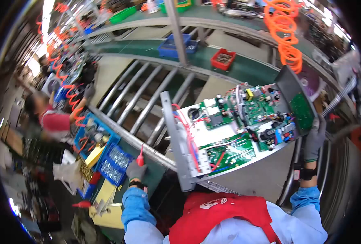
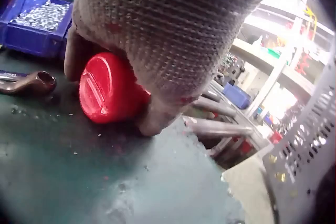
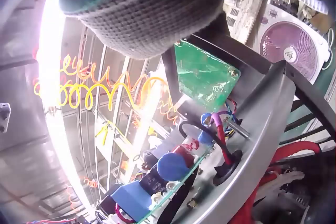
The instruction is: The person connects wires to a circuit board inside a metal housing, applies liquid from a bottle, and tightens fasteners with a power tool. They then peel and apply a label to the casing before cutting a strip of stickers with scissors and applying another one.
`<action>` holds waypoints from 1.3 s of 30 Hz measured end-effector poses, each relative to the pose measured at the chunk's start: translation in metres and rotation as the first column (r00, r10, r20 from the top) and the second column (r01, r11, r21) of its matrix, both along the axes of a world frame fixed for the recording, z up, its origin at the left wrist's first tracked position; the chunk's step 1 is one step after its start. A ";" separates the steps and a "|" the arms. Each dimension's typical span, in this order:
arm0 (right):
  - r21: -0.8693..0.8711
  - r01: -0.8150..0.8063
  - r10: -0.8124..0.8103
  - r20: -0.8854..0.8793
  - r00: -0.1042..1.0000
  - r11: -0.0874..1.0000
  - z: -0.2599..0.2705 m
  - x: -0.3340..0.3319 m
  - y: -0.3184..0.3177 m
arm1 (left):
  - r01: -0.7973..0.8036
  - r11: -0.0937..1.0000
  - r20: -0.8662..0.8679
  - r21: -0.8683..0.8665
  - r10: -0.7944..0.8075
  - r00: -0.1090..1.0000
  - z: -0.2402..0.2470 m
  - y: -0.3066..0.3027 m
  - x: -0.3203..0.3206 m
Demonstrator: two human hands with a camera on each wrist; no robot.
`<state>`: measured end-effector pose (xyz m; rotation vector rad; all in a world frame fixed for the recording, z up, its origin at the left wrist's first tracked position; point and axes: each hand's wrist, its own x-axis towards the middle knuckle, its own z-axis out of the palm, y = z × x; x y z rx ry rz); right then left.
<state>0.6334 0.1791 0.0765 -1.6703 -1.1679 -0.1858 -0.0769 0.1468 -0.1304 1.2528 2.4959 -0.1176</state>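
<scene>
My gloved left hand (image 1: 136, 171) grips a red squeeze bottle (image 1: 140, 157) with a pointed nozzle, low over the green bench. In the left wrist view the round base of the red bottle (image 2: 107, 88) shows between the gloved fingers. A metal chassis (image 1: 180, 150) full of circuit boards and wires lies tilted on the rollers before me. My right hand (image 1: 315, 138), also gloved, holds the dark end panel at the chassis's right side, by a green circuit board (image 1: 301, 110). From the right wrist, the glove (image 3: 147, 19) covers part of that panel; the fingertips are hidden.
Blue bins (image 1: 114, 164) of small screws stand left of my left hand. Metal rollers (image 1: 148, 101) run ahead. A red tray (image 1: 223, 59) and a blue crate (image 1: 177, 45) sit farther back. Orange coiled hoses (image 1: 284, 32) hang at upper right. Another person (image 1: 54, 118) works at far left.
</scene>
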 end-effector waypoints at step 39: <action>0.015 -0.494 0.492 -0.121 0.862 0.869 0.083 -0.093 0.006 | 0.153 0.426 0.075 0.892 -0.471 0.879 0.268 -0.033 0.249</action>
